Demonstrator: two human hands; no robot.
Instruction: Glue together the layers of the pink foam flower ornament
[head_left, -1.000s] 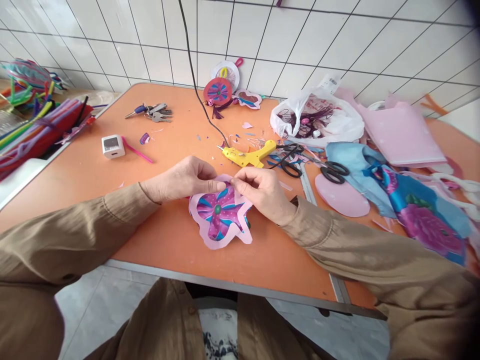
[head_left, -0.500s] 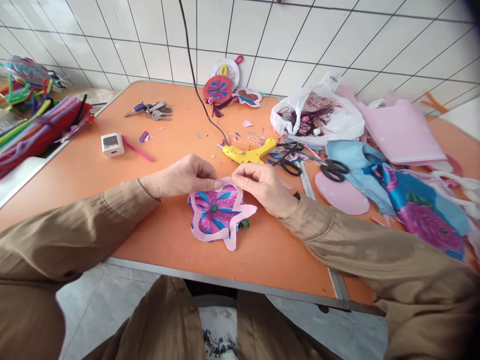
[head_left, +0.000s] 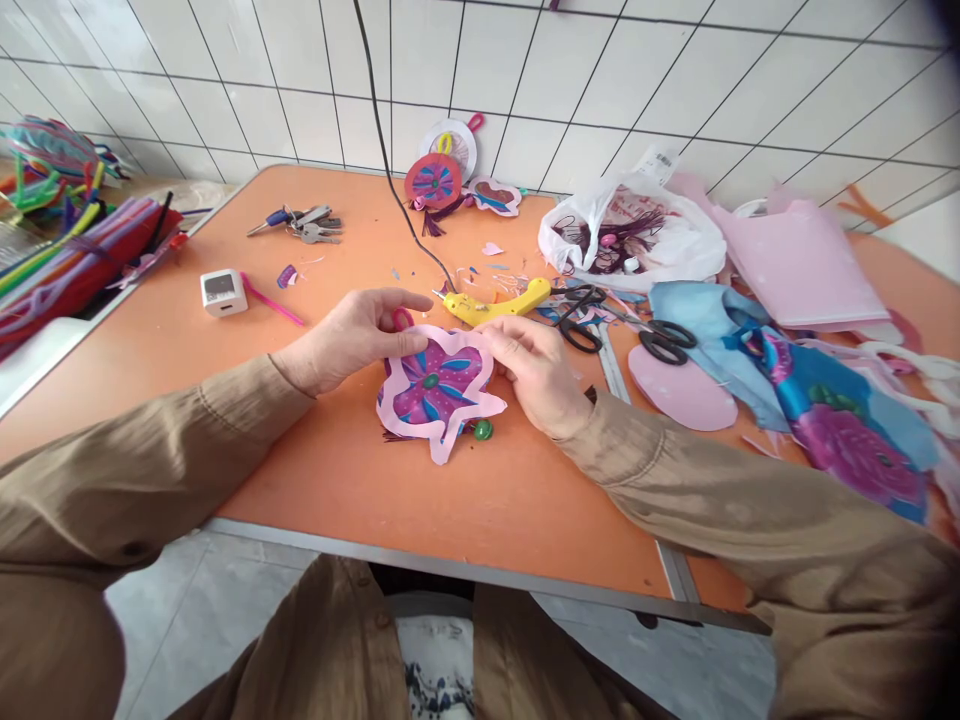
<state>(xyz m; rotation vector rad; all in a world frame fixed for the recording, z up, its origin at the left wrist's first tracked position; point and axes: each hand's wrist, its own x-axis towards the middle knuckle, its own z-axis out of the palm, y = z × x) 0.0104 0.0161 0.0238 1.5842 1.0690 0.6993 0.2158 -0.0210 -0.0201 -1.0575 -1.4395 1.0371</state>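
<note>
A pink flower-shaped craft piece (head_left: 439, 385) with a purple and blue fabric centre lies on the orange table (head_left: 322, 480). My left hand (head_left: 349, 335) rests at its upper left edge, fingers partly stretched, a pink loop showing under the fingertips. My right hand (head_left: 529, 365) grips its right edge with curled fingers. A small green bead (head_left: 482, 430) and dark tassel threads peek out from under the piece.
A yellow glue gun (head_left: 499, 303) with black cord lies just behind the piece. Black scissors (head_left: 592, 315), pink foam sheets (head_left: 795, 265), blue flowered fabric (head_left: 817, 410) and a plastic bag (head_left: 630, 235) crowd the right. Keys (head_left: 304, 222), a white cube (head_left: 223, 292) and pipe cleaners (head_left: 67, 260) sit left.
The craft piece has been turned and shifted slightly away from me. My left fingers have opened out from a pinch; the green bead now shows fully below the piece.
</note>
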